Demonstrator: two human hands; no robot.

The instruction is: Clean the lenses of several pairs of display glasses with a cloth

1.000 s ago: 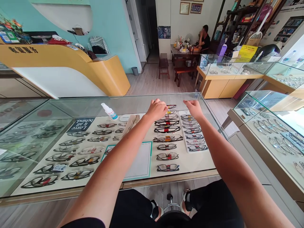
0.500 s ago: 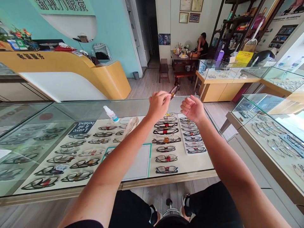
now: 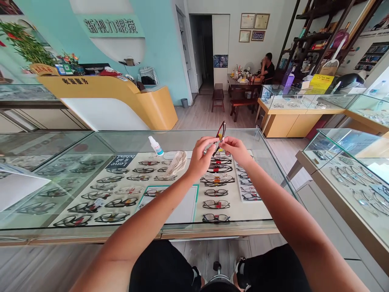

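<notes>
A pair of dark red-framed glasses (image 3: 223,129) is held up above the glass counter, turned nearly edge-on. My left hand (image 3: 203,157) grips it from the left, fingers closed. From the other side my right hand (image 3: 235,149) pinches the same glasses, its fingertips close to the left ones. Part of the frame is hidden behind the fingers. Below the hands, under the glass, a column of glasses (image 3: 216,205) with small coloured tags lies in the display. A white spray bottle (image 3: 156,146) and a pale cloth (image 3: 178,162) are to the left of my left hand.
The glass display counter (image 3: 182,235) spans the front, with a green-edged white sheet (image 3: 182,207) in it. A second glass case (image 3: 316,170) stands at the right. Farther back are a yellow reception desk (image 3: 154,103), a red bench (image 3: 241,104) and a seated person (image 3: 268,69).
My right hand has moved left and now pinches the glasses. The glasses have turned more upright and sit slightly lower. The camera view has shifted, showing more of the left side.
</notes>
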